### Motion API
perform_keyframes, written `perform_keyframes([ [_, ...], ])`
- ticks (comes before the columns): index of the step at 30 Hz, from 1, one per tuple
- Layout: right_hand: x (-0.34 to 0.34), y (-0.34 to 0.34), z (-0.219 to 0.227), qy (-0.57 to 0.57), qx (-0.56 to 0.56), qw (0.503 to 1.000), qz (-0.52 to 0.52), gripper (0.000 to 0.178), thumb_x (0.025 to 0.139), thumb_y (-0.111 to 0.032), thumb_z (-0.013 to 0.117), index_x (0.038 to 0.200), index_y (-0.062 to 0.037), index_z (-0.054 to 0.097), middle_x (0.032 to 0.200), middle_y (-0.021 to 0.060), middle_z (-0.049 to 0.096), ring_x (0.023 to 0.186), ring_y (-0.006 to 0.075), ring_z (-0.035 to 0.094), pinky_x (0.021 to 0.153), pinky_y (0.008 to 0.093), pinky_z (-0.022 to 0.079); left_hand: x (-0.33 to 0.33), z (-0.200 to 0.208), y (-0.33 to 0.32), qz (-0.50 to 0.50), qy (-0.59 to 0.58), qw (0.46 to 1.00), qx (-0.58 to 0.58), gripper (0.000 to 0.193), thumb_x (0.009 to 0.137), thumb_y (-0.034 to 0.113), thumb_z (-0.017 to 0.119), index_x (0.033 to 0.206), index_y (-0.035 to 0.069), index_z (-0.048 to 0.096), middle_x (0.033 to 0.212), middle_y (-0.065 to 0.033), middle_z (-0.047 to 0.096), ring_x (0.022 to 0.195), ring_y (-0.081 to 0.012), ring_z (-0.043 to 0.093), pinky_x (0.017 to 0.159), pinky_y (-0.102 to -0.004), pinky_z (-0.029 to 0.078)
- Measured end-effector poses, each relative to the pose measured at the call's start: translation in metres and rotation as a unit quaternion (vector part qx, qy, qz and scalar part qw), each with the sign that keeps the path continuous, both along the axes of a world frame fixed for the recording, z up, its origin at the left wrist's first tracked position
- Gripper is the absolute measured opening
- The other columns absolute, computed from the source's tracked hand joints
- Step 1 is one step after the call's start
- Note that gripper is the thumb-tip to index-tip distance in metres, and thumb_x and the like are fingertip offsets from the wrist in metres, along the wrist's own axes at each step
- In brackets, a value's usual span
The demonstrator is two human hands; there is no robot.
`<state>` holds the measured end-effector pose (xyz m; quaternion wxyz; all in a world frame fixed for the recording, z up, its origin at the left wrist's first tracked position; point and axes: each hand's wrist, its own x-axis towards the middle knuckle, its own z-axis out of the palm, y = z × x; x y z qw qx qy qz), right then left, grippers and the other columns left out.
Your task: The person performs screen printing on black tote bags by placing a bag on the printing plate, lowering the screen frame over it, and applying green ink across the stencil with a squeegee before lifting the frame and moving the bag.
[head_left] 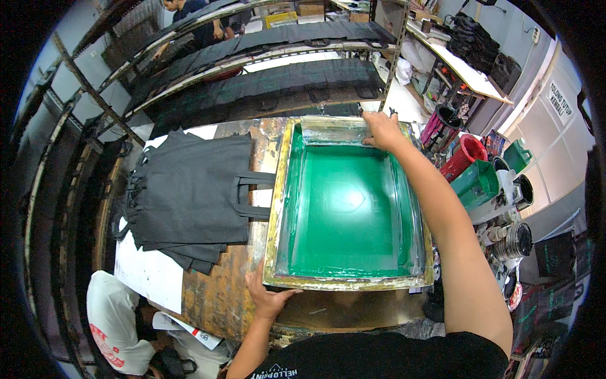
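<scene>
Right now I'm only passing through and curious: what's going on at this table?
A person is screen printing. Their right hand grips a squeegee at the far end of a green screen in its frame, while the left hand steadies the frame's near edge. A stack of black tote bags lies to the left on the worn table. More black bags lie on racks behind.

white rectangular wall sign (559,99) at right (dark lettering); yellow box (280,19) top centre
</scene>
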<state>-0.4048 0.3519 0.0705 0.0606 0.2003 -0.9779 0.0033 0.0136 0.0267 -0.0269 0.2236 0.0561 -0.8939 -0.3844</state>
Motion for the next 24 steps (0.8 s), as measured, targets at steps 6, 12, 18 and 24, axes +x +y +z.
perform_keyframes([
  [6, -0.031, 0.008, 0.002, -0.032, -0.004, 0.999, 0.021, 0.083, 0.075, -0.040, 0.092, 0.142, -0.0130, 0.051, 0.137, 0.0123, 0.065, 0.131, 0.0340, 0.059, 0.103, 0.0719, 0.040, -0.003, -0.006, 0.003, 0.008, -0.002, 1.000, 0.001, 0.124, 0.044, 0.054, 0.100, 0.144, -0.003, 0.056, 0.117, -0.0158, 0.072, 0.104, -0.0339, 0.061, 0.095, -0.0458, 0.042],
  [12, -0.007, 0.009, 0.002, 0.007, -0.030, 0.999, -0.014, 0.076, 0.074, -0.036, 0.092, 0.137, -0.0169, 0.054, 0.130, 0.0103, 0.067, 0.127, 0.0334, 0.061, 0.099, 0.0658, 0.041, -0.001, -0.001, -0.001, 0.026, -0.003, 0.997, -0.076, 0.113, 0.044, 0.054, 0.101, 0.141, 0.007, 0.064, 0.106, -0.0104, 0.054, 0.101, -0.0307, 0.050, 0.094, -0.0454, 0.037],
  [18, 0.023, 0.021, 0.000, 0.112, -0.072, 0.991, 0.012, 0.071, 0.075, -0.032, 0.090, 0.133, -0.0166, 0.054, 0.119, 0.0093, 0.065, 0.120, 0.0325, 0.060, 0.095, 0.0603, 0.041, -0.004, -0.006, -0.002, 0.018, 0.001, 0.998, -0.064, 0.109, 0.043, 0.053, 0.101, 0.136, 0.010, 0.068, 0.105, -0.0087, 0.045, 0.103, -0.0305, 0.046, 0.093, -0.0458, 0.037],
  [24, 0.024, 0.004, 0.017, 0.132, -0.056, 0.990, -0.007, 0.065, 0.076, -0.026, 0.088, 0.131, -0.0153, 0.053, 0.119, 0.0081, 0.065, 0.121, 0.0312, 0.060, 0.093, 0.0579, 0.041, -0.001, 0.018, -0.007, -0.012, -0.107, 0.982, -0.158, 0.114, 0.050, 0.064, 0.096, 0.143, 0.007, 0.062, 0.110, -0.0120, 0.045, 0.108, -0.0332, 0.045, 0.098, -0.0524, 0.036],
])
